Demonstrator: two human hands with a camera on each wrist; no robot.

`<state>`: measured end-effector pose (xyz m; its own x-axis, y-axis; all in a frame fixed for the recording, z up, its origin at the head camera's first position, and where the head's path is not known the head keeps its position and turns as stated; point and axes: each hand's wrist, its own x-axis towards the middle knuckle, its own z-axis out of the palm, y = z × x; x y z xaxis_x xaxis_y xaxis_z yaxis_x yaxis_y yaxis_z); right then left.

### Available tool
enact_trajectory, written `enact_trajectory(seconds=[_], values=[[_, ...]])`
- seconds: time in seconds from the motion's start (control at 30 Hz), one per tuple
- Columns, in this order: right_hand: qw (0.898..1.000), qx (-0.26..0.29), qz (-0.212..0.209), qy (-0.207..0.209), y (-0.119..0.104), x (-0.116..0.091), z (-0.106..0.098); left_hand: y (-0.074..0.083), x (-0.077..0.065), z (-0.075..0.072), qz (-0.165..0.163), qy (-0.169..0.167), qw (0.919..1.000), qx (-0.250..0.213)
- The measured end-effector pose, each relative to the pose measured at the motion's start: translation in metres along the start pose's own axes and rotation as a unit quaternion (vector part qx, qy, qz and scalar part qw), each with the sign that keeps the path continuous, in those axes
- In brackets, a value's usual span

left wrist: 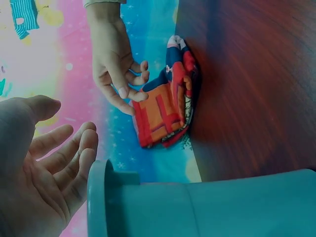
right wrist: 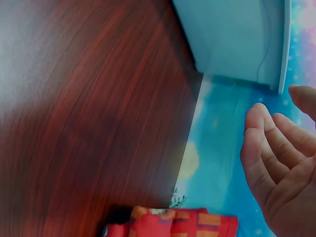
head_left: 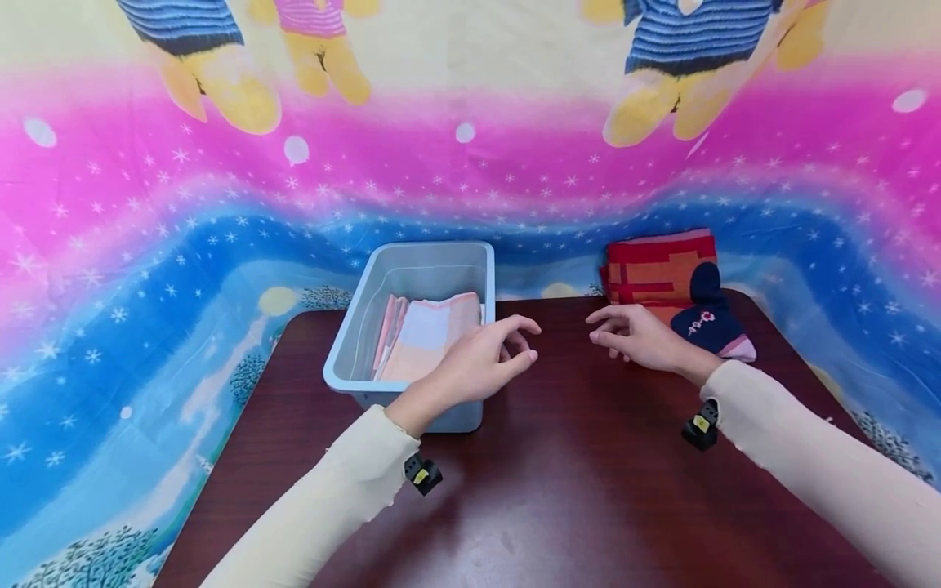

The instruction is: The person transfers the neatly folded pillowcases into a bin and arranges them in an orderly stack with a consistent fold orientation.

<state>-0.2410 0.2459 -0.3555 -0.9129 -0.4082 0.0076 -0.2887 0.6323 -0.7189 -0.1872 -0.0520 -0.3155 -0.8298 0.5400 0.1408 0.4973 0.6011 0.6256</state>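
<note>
My left hand (head_left: 488, 355) hovers by the right rim of a grey-blue plastic bin (head_left: 353, 327), its fingers loosely bent around nothing. Inside the bin lie folded cloths (head_left: 434, 322) in pale pink, white and peach. Opposite it, my right hand (head_left: 638, 336) hangs over the table with relaxed fingers and an empty palm. Close behind the right hand sits a folded red and orange cloth (head_left: 647, 269), with a navy sock (head_left: 702, 322) with pink toe and flower pattern on it. In the left wrist view the red cloth (left wrist: 160, 113) appears beyond the right hand (left wrist: 113, 74).
A dark reddish-brown wooden table (head_left: 559, 490) carries the bin on the left and the cloth pile at the back right. A printed pink and blue fabric (head_left: 515, 171) hangs behind the table and around its sides.
</note>
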Motion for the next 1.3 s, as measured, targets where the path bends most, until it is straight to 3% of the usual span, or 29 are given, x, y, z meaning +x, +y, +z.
enact_trajectory(seconds=[0.23, 0.47, 0.73, 1.03, 1.3], values=[[1.000, -0.011, 0.020, 0.007, 0.013, -0.002, -0.003, 0.004, 0.001, 0.003, 0.005, -0.003, 1.0000, 0.003], [0.999, -0.028, 0.033, 0.013, 0.026, 0.000, -0.006, 0.011, 0.003, 0.008, 0.019, -0.028, 0.9994, -0.009], [0.996, -0.063, 0.060, 0.013, 0.039, 0.000, -0.013, 0.017, 0.004, 0.018, 0.042, -0.044, 0.9981, 0.007], [0.991, -0.097, 0.084, 0.024, 0.058, -0.006, -0.022, 0.021, 0.002, 0.042, 0.050, -0.081, 0.9954, 0.001], [0.988, -0.110, 0.105, 0.018, 0.083, -0.012, -0.031, 0.008, 0.000, 0.063, 0.020, -0.099, 0.9949, -0.003]])
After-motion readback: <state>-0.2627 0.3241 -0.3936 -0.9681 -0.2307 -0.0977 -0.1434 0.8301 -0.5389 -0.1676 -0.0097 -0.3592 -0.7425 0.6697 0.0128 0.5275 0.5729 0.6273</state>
